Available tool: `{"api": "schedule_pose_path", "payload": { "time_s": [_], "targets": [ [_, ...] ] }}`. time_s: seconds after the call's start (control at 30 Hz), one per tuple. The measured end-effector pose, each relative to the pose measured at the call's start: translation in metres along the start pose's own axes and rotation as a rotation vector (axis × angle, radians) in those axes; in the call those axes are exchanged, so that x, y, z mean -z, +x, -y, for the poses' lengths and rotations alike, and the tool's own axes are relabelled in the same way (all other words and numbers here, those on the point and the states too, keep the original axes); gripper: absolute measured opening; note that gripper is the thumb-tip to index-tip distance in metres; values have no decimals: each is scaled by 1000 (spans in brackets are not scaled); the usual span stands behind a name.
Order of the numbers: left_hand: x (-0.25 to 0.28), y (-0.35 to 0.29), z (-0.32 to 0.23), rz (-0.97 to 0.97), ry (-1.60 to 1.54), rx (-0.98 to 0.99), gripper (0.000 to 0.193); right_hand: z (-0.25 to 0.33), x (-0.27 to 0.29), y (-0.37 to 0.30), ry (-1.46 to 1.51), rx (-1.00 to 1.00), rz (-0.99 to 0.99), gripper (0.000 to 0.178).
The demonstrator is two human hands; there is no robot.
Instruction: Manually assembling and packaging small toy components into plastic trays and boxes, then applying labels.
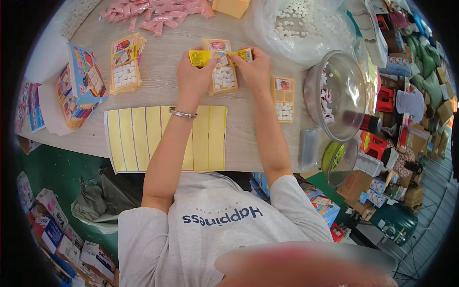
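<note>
My left hand (193, 75) and my right hand (254, 71) each pinch one end of a yellow printed label strip (200, 58). The strip spans a cream tray (232, 88) that holds rows of small white pieces, with a red picture at its far end. I cannot tell whether the strip's middle touches the tray. To the left stands a stack of similar trays (125, 67), filled with white pieces. Right of my right forearm lies another tray (283, 99), with white pieces only in its near part. A sheet of yellow strips (205, 143) lies under my left forearm.
Pink sachets (158, 13) are heaped at the far side beside a cream block (231, 6). A plastic bag of white pieces (296, 24) sits far right. Nearer are a clear bowl (342, 95) with small packets and a clear box (309, 148). Colourful cartons (81, 83) stand left.
</note>
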State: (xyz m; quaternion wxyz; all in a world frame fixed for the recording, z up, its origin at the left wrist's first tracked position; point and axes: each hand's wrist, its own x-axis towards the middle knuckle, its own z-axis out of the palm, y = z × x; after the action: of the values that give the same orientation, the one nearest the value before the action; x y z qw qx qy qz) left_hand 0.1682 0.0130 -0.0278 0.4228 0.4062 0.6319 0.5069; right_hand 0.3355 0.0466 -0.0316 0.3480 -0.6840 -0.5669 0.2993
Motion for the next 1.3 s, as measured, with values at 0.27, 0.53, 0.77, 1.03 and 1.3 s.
{"api": "schedule_pose_path", "payload": {
  "time_s": [0.27,0.53,0.77,1.03,1.3],
  "targets": [
    [37,-35,-40,237,-775,365,44,29,41,-62,1261,-167,298,37],
    [75,-56,-60,365,-689,329,46,55,21,-127,1211,-169,226,32],
    [120,-94,-63,-155,193,-494,38,81,10,-155,1097,-25,32,26],
    [133,-111,-68,365,-424,-127,25,86,29,-172,927,134,318,19],
    [161,-117,-79,666,-83,-694,15,90,65,-134,911,600,870,16]
  ]
}}
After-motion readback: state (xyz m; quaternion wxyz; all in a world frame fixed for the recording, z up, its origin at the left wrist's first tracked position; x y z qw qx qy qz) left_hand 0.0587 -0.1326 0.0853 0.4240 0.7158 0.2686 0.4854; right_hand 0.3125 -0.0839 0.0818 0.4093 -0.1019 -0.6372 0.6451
